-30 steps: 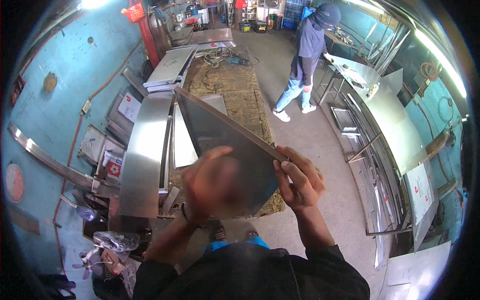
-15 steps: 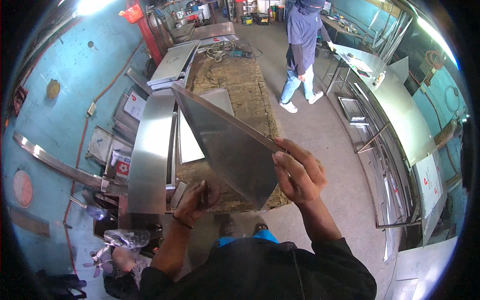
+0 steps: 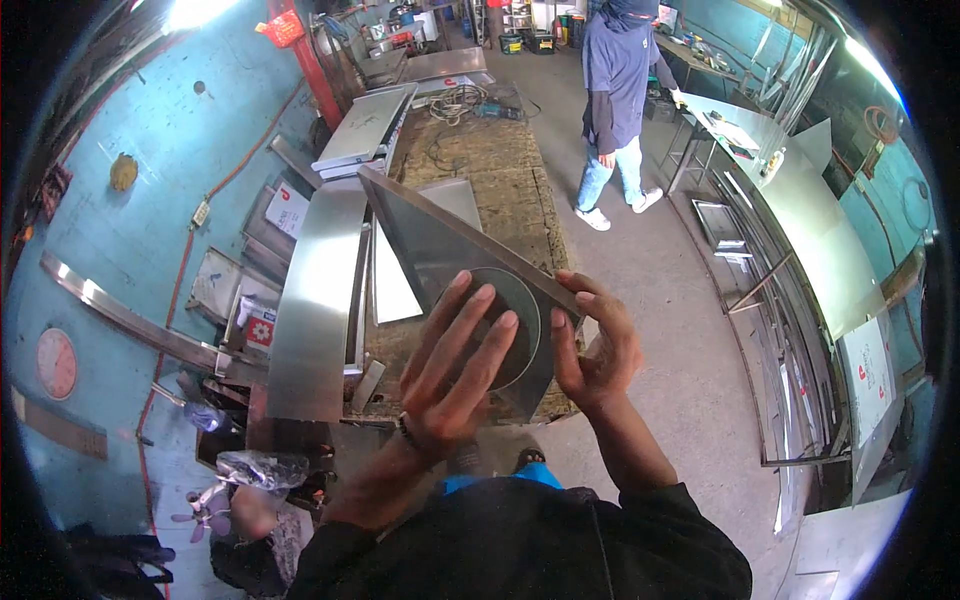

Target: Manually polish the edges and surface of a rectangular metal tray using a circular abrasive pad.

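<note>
The left hand [image 3: 455,370] lies flat, fingers spread, against the near face of a grey metal sheet [image 3: 440,250] with a round disc outline [image 3: 515,325] on it. The right hand [image 3: 595,350] is clamped on the sheet's right edge, fingers curled over it. The sheet is held tilted in the air above the near edge of the worktop [image 3: 500,160], where bent steel panels [image 3: 320,300] lie along the left side. A person [image 3: 615,100] stands beyond its right edge.

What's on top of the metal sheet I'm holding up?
On the metal sheet lies a round metal disc, pressed by the left hand; the right hand holds the sheet's edge. The fingers cover much of the disc.
</note>
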`<state>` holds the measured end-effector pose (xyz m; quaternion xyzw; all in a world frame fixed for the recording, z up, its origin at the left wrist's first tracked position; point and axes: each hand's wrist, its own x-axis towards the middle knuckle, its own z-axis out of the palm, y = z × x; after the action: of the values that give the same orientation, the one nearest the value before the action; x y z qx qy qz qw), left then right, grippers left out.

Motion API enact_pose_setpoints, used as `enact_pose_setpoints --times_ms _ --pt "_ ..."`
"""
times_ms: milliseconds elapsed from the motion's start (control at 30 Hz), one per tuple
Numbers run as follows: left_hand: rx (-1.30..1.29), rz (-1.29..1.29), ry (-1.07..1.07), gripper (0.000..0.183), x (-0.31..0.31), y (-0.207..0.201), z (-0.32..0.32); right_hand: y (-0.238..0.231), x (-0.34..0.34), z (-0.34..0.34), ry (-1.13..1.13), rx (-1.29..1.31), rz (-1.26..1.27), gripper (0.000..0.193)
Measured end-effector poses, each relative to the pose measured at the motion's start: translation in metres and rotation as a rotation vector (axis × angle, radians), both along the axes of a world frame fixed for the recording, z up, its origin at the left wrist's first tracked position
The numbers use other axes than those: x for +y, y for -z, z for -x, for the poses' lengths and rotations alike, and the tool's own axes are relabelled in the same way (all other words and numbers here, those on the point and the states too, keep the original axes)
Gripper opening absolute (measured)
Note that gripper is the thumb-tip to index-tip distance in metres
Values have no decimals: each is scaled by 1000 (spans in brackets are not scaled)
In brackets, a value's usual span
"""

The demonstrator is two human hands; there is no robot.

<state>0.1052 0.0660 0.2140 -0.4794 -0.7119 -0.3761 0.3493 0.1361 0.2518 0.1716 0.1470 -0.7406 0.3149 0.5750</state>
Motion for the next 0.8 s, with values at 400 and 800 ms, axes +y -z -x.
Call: enact_pose_setpoints --times_ms 400,800 --pt "70 63 -124 59 18 -6 1 19 -18 -7 82 -359 268 24" --pt "196 210 -105 41 16 -19 -9 27 -17 -5 33 -275 271 35"
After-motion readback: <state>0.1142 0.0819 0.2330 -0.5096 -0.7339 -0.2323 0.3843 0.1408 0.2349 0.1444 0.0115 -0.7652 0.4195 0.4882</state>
